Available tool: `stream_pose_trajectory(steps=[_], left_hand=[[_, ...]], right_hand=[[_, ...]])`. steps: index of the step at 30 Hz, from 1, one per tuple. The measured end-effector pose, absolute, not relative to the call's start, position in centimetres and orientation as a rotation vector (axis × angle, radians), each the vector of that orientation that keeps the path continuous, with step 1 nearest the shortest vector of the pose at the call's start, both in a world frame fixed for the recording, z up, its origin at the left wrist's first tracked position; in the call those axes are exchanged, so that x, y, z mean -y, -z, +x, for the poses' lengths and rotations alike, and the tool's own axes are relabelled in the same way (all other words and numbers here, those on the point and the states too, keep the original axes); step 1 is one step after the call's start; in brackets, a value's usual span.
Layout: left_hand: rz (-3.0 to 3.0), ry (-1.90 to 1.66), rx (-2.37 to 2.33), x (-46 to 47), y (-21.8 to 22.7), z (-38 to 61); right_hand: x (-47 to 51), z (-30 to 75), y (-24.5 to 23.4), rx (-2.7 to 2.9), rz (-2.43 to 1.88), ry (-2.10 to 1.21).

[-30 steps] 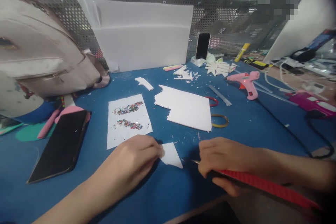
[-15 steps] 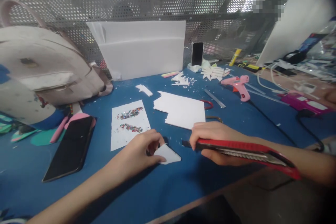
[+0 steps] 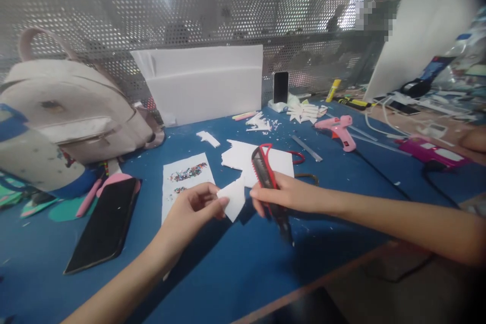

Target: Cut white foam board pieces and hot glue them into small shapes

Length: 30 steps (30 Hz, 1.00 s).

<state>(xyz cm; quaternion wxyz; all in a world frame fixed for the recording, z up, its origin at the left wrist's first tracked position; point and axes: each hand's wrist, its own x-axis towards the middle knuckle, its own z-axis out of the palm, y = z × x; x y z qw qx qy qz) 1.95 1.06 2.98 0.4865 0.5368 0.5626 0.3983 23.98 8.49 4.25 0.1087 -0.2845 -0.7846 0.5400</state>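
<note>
Between the thumb and fingers of my left hand [image 3: 199,206] is a small white piece of foam board [image 3: 233,198], raised and tilted over the blue table [image 3: 212,283]. My right hand [image 3: 283,193] is closed round a red and black utility knife [image 3: 265,169], its one end pointing up and away, the other down toward the table. The lower end is blurred, so I cannot tell how far any blade is out. Behind the knife lies a larger white board with ragged edges [image 3: 237,154]. Partly behind my left hand is a white sheet [image 3: 169,174] bearing colourful glitter bits [image 3: 192,172].
A black phone [image 3: 102,225] lies at left, near a pale backpack [image 3: 76,96]. To the right are a pink glue gun [image 3: 337,130], a clear glue stick [image 3: 307,148] and a magenta device [image 3: 435,152]. White scraps [image 3: 260,121] lie farther back. Another person's hand [image 3: 473,139] shows at far right.
My left hand has lifted the white piece off the table and tilted it. My right hand has moved left and turned the utility knife from lying sideways to steeply angled. The view has shifted slightly.
</note>
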Motion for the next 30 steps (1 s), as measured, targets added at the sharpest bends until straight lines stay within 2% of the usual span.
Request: stream_pose_trajectory(steps=[8, 16, 21, 26, 30], left_hand=[[1.294, -1.05, -1.375, -0.5, -1.9, 1.6], [1.347, -0.98, -1.321, -0.6, -1.3, 1.3], [1.433, -0.854, -1.297, -0.5, -1.3, 1.4], [1.791, -0.527, -1.415, 0.4, -0.9, 1.0], [2.317, -0.481, -1.529, 1.3, -1.5, 0.2]], right_hand=[[-8.8, 22.3, -2.9, 2.106, -0.84, -1.705], [-8.3, 22.3, -3.3, 2.224, -0.842, -1.446], [-8.7, 23.0, -3.4, 2.127, -0.839, -1.562], [-8.9, 24.4, -3.7, 1.881, -0.8, -1.564], [-8.0, 24.4, -3.5, 1.792, -0.677, -1.594]])
